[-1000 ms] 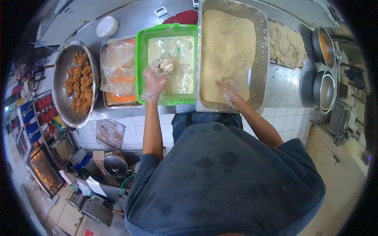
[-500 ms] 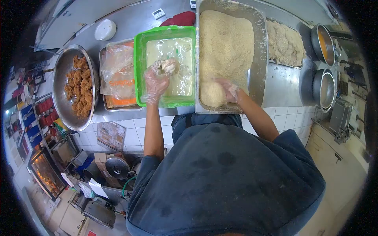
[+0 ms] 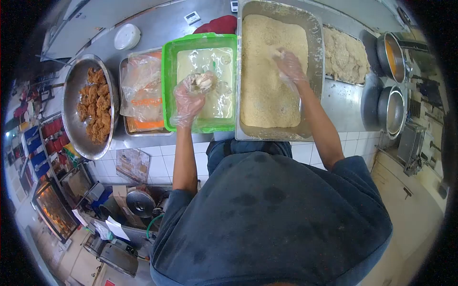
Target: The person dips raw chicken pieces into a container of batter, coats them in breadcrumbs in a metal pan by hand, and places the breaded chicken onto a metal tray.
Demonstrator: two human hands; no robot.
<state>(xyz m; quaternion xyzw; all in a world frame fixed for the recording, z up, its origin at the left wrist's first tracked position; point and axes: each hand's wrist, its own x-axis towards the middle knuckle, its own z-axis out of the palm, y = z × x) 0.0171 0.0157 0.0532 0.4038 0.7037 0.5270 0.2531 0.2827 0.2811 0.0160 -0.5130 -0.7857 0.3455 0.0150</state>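
My left hand [image 3: 189,101], in a clear plastic glove, is closed around a wet, pale piece of raw chicken [image 3: 205,82]. It hangs over the green tub [image 3: 167,88] of milky white liquid [image 3: 202,59]. To the right, my gloved right hand [image 3: 290,66] reaches into a deep metal tray [image 3: 312,43] of pale breading flour [image 3: 267,100]. Its fingers extend toward the upper middle of the flour, with their tips dusted and partly hard to make out. Nothing held shows in that hand.
A metal bowl [image 3: 69,102] with fried chicken [image 3: 98,107] stands at the far left. Beside it lies a plastic bag [image 3: 143,90] on a shallow tray. Floured pieces [image 3: 346,55] fill a tray on the right, near two metal bowls [image 3: 393,109]. A red cloth [image 3: 217,24] lies behind the tub.
My right hand has moved away from me, from a rounded flour mound at the near end to the upper middle. The mound is flattened. My left hand stays almost in place.
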